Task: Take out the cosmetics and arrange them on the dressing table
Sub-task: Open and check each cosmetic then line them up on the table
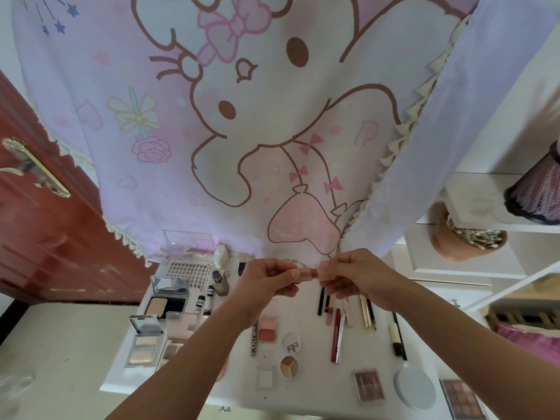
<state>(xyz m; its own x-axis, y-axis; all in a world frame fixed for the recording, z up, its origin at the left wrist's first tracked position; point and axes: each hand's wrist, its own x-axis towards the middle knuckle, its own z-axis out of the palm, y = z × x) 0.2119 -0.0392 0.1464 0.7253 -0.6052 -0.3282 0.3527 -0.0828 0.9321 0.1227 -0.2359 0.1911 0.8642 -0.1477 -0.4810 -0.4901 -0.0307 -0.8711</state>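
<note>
Pink tube (309,272) looked light, stiff and slippery; left hand (266,281) pinched one end, right hand (354,277) the other.

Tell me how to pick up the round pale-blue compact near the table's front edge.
Probably from above, pinching its rim front and back: the compact lies flat, a small palette left and a larger palette right of it.

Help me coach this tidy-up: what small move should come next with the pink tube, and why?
Probably lower the tube and lay it beside the sticks just below. The left hand and right hand both pinch it in the air above the table, and similar slim items lie side by side there.
</note>
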